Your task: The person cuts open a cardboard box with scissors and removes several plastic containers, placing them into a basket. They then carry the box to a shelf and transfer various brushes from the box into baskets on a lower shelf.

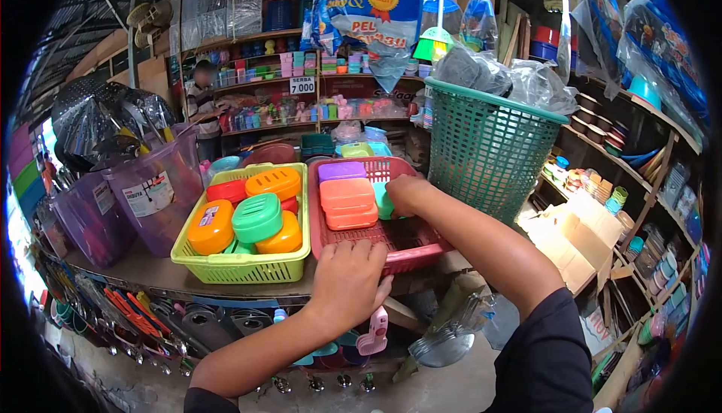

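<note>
While the left hand (347, 281) rests curled over the near rim of the red tray (410, 244), steadying it on the worktop (150, 272), the right hand (402, 193) is closed around a teal soap box (384, 201) inside that tray, just beside a stack of orange and purple boxes (347, 193). The two hands are apart. Judged from this, the step in hand is arranging boxes in the red tray; the next move would call for setting the teal box squarely against the stack without tipping it. A green tray (242, 266) of soap boxes stands touching the red one on its left; a green basket (487, 150) stands behind on the right. The teal box is mostly hidden under the fingers, so its lid and full shape cannot be made out. Goods below the worktop edge are blurred and partly cut off.
</note>
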`<state>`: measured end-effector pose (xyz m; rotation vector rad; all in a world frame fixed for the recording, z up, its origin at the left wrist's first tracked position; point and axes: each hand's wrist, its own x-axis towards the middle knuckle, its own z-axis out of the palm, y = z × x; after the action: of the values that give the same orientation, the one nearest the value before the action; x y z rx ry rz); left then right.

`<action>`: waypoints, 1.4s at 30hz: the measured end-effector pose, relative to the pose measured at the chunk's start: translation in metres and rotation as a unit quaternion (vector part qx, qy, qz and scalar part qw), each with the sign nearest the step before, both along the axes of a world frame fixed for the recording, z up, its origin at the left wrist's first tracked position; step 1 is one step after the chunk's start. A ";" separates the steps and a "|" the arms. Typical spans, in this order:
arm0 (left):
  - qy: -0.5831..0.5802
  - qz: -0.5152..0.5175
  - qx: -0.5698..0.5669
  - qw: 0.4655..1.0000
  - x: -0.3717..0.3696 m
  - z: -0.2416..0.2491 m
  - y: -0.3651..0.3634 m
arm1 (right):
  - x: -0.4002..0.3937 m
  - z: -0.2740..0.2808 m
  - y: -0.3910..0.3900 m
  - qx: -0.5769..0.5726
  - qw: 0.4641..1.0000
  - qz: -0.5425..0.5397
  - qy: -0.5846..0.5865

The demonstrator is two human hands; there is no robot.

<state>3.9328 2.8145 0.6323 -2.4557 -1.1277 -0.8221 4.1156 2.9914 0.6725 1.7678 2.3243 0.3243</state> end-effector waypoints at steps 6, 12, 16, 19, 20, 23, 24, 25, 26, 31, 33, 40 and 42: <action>-0.006 -0.012 0.001 1.000 0.000 -0.005 0.004 | 0.000 -0.007 0.026 0.017 0.999 0.034 -0.035; 0.007 -0.006 -0.007 1.000 -0.001 -0.003 0.004 | -0.005 0.002 0.031 -0.012 0.998 0.037 -0.039; 0.012 -0.007 -0.009 1.000 -0.002 -0.004 0.005 | -0.009 0.013 0.029 -0.012 0.998 0.038 -0.045; 0.006 -0.014 0.005 1.000 -0.003 -0.006 0.005 | -0.008 0.023 0.019 0.009 0.998 0.065 -0.024; -0.002 -0.022 0.014 1.000 -0.003 -0.006 0.006 | -0.008 0.024 0.014 0.007 0.998 0.064 -0.024; -0.026 -0.047 0.035 0.998 -0.005 -0.009 0.008 | -0.017 0.047 -0.039 0.023 0.992 0.093 0.080; -0.039 -0.061 0.046 0.996 -0.006 -0.009 0.008 | -0.019 0.048 -0.055 0.022 0.992 0.092 0.079; -0.040 -0.062 0.045 0.996 -0.009 -0.009 0.006 | -0.020 0.047 -0.068 0.054 0.982 0.118 0.135; -0.060 -0.087 0.052 0.993 -0.011 -0.009 0.003 | -0.022 0.044 -0.082 0.085 0.968 0.143 0.190; -0.115 -0.154 0.016 0.981 -0.044 -0.014 -0.028 | -0.057 0.025 -0.177 0.130 0.848 0.254 0.446; -0.140 -0.168 0.013 0.976 -0.063 -0.026 -0.041 | -0.072 0.009 -0.214 0.095 0.806 0.248 0.530; -0.226 -0.187 -0.049 0.955 -0.129 -0.084 -0.095 | -0.131 -0.107 -0.278 0.107 0.718 0.257 0.638; -0.255 -0.175 -0.075 0.948 -0.145 -0.111 -0.111 | -0.151 -0.142 -0.284 0.073 0.702 0.243 0.665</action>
<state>3.7875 2.7037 0.5215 -2.6933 -0.9352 -1.6062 3.9643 2.7069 0.5302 1.5415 3.7670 -1.1896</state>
